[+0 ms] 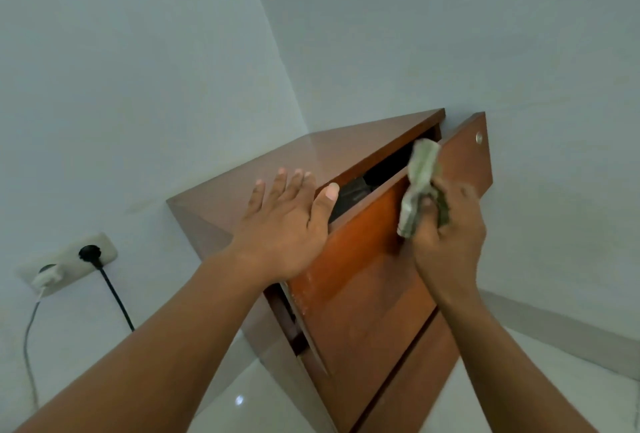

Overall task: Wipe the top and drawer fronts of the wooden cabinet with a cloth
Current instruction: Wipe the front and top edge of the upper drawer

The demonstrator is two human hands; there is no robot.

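Noted left grip (284, 221) spread flat at front edge of cabinet (277, 169) top, thumb over drawer gap; found right grip (446, 235) pinching cloth (420, 173) at upper edge of ajar top drawer front (363, 259); judged risk of shoving drawer shut under wiping pressure, trapping thumb; recorded glossy reddish veneer, sharp square edges, soft crumpled greenish cloth

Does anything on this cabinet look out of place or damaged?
Yes. The top drawer is pulled partly out of the cabinet, leaving a gap with dark contents showing. Pale specks mark the left edge of its front, like dust or worn finish; I cannot tell which. The right hand grips the cloth at its top edge.
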